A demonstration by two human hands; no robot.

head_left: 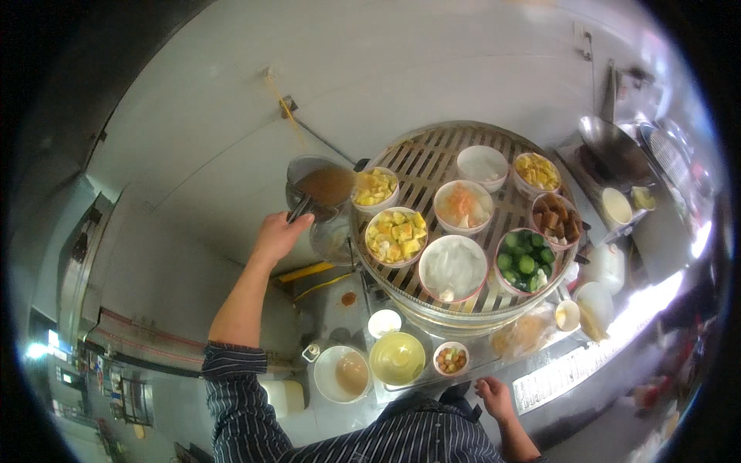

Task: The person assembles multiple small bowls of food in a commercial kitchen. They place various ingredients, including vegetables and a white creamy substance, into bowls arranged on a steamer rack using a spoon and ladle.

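My left hand [279,238] grips the dark handle of a jug [296,171] at the left edge of the steamer. Brown liquid [323,187] is in the jug, which tilts toward a bowl of yellow chunks [375,187]; the liquid runs over that bowl's rim area. Just nearer stands a second bowl of yellow chunks [396,236]. Low by my body, my right hand [495,398] has loosely bent fingers apart, with nothing visible in it. Close to it sits a small bowl of brown and green pieces [451,359].
The round slatted steamer top [417,154] also carries bowls of white slices [454,267], cucumber [526,261], brown chunks [555,218] and orange shreds [463,206]. A white bucket [328,378] and yellowish bowl [397,359] stand in front. A wok [614,147] is at right.
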